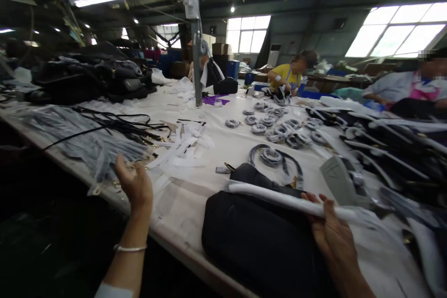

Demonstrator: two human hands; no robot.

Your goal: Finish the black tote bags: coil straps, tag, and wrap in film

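Observation:
A black bag point(258, 242) lies on the white table point(223, 144) right in front of me. Its handle is wrapped in white paper point(279, 198). My right hand point(330, 230) rests on the bag with the fingers curled over the end of that wrapped handle. My left hand point(134, 184) reaches out to the left. Its fingers close around a bundle of clear plastic-wrapped straps point(101, 149) near the table's near edge.
Black straps point(118, 125), white paper strips point(185, 146) and several coiled straps point(275, 128) cover the table. Black bags point(91, 74) are piled at the back left, wrapped handles point(384, 149) at the right. Other people sit at the far side. A pole point(196, 42) stands mid-table.

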